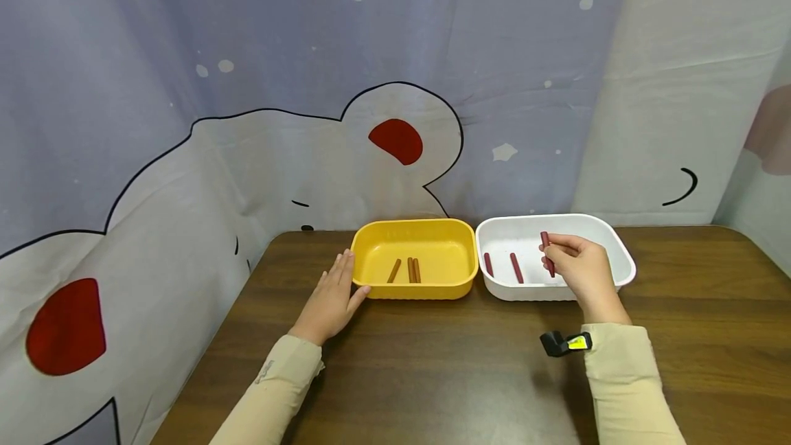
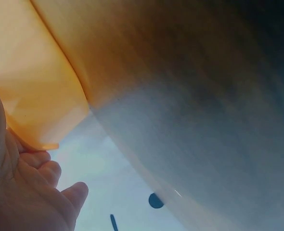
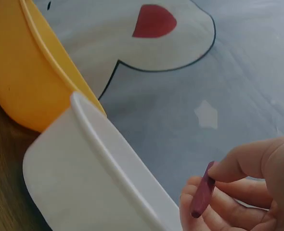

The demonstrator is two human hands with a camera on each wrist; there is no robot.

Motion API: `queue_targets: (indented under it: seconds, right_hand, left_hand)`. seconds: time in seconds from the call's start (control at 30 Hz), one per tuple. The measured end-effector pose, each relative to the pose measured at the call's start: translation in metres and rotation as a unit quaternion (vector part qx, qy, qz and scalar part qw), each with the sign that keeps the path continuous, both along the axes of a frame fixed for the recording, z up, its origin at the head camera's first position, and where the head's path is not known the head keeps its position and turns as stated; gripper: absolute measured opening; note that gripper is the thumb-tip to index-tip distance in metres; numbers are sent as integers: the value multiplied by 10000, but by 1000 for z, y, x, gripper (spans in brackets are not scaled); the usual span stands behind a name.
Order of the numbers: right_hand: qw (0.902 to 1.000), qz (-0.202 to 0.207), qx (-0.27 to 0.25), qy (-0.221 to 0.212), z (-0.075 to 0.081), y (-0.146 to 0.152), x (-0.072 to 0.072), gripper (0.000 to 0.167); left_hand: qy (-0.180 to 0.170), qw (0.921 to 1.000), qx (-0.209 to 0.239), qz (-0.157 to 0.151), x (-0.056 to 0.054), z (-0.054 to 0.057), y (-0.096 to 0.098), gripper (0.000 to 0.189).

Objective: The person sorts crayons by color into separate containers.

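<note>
My right hand (image 1: 583, 270) pinches a short dark red crayon-like stick (image 1: 547, 254) between thumb and fingers, above the white basin (image 1: 556, 292). In the right wrist view the same stick (image 3: 204, 191) slants down from the thumb tip. Two more dark red sticks (image 1: 516, 268) lie apart in the white basin, left of this hand. The left hand (image 1: 330, 297) rests against the left side of the yellow basin (image 1: 432, 291), its fingers extended along the rim. Three brown sticks (image 1: 410, 270) lie inside the yellow basin, two of them side by side.
Both basins stand side by side at the back of the brown wooden table (image 1: 445, 369), nearly touching. Right behind them hangs a printed curtain (image 1: 519, 88). A black wrist device (image 1: 562, 344) is strapped at the right sleeve.
</note>
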State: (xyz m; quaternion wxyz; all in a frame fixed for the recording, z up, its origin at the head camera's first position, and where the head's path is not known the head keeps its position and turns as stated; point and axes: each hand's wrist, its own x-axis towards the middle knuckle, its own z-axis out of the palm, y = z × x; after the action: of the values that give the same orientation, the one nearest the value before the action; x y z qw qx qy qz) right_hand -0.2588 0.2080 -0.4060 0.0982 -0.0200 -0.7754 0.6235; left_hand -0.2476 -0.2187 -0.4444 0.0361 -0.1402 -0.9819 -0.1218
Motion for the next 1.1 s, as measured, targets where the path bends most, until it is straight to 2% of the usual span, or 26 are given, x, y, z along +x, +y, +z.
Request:
queue_targets:
  seconds: [0.13,0.2,0.37,0.5,0.8,0.97,1.1]
  right_hand:
    - [9989,-260,379,-8,0,4,-2,37]
    - [9956,-516,783,26,0,4,-3,36]
    - [9760,-1072,1867,330,-2,6,-4,33]
    - [9654,-1171,2263,554,-6,7,-5,32]
    - [9582,-1081,2558,688,-15,9,-6,30]
    - [9555,-882,2773,484,-17,8,-7,31]
    - [9506,-490,3062,166,-13,9,-13,30]
  left_hand:
    - [-7,10000,-5,8,0,2,0,80]
    - [13,10000,-4,2,0,3,-1,80]
    - [50,10000,-17,-16,-1,4,-2,80]
    - [87,10000,-15,-30,-1,4,-2,80]
    - [64,10000,10,-51,-1,1,-1,80]
    - [28,10000,38,-64,0,0,0,79]
    - [97,9999,102,-67,1,0,-1,79]
